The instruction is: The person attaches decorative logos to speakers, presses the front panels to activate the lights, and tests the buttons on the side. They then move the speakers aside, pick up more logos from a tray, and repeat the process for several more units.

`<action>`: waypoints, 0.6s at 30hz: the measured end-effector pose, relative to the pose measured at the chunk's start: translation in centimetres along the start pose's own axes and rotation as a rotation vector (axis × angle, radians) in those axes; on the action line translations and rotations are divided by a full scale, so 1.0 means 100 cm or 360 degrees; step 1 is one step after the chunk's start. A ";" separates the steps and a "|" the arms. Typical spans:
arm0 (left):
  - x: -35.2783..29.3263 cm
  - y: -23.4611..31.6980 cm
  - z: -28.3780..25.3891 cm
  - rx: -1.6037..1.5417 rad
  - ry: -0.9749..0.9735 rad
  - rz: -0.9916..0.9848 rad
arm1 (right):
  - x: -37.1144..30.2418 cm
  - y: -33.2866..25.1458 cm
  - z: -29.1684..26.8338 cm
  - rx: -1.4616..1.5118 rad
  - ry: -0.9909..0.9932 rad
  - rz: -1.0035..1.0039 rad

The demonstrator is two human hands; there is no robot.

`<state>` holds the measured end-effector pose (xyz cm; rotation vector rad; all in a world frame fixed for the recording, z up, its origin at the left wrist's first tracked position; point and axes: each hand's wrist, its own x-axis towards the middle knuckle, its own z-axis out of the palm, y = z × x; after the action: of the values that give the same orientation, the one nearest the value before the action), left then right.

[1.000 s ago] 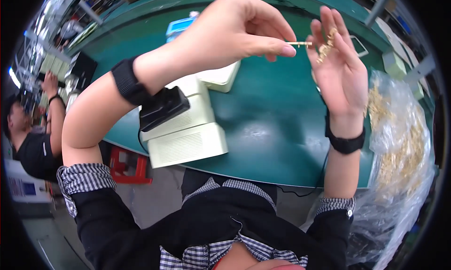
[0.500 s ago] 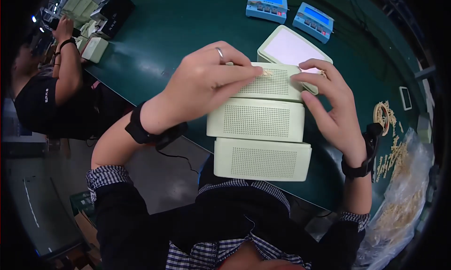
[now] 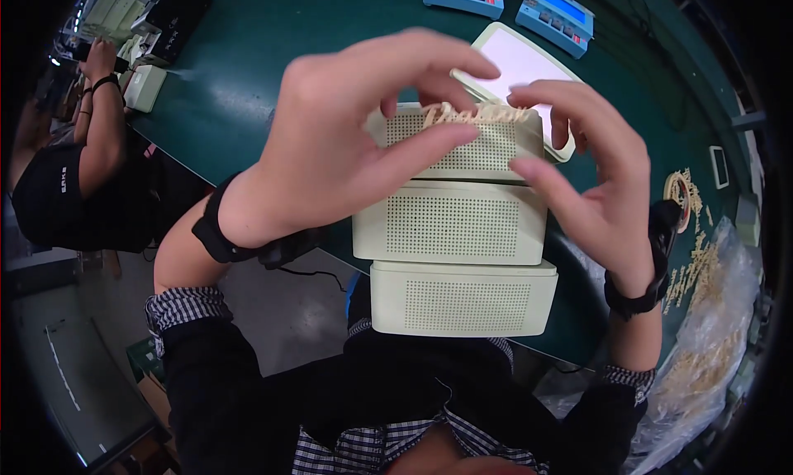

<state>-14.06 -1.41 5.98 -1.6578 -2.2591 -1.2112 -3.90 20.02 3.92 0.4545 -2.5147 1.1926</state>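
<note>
Head view: the front box [image 3: 462, 301] hides part of the worktop's [image 3: 239, 103] edge; open green surface stretches left. Over the perforated, cream rear box [image 3: 487, 154] is the gold script piece [image 3: 475, 116], at the left hand's [image 3: 334, 132] thumb, grip unclear. The right hand [image 3: 601, 169] is released, fingers curved.

Dark green worktable [image 3: 239, 74], grey floor [image 3: 273, 318] beneath

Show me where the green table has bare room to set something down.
Widest: the green table between the black box and the left hand. A smaller patch lies between the right hand and the white-framed device. Crowded: around the perforated boxes and the plastic bag.
</note>
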 end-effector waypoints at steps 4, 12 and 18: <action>0.015 0.010 -0.003 -0.0340 0.0194 -0.0177 | 0.018 -0.003 0.005 0.0776 0.0133 0.0282; 0.038 0.004 -0.038 -0.0399 -0.0143 0.0159 | 0.035 0.021 -0.011 0.1322 -0.0157 0.0259; 0.039 -0.011 -0.027 -0.0311 0.0376 0.0601 | 0.038 0.007 -0.004 0.0846 0.0059 0.0254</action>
<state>-17.58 -0.24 9.18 -1.7878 -1.6437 -1.4677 -7.54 20.17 5.23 0.3501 -2.2128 1.9202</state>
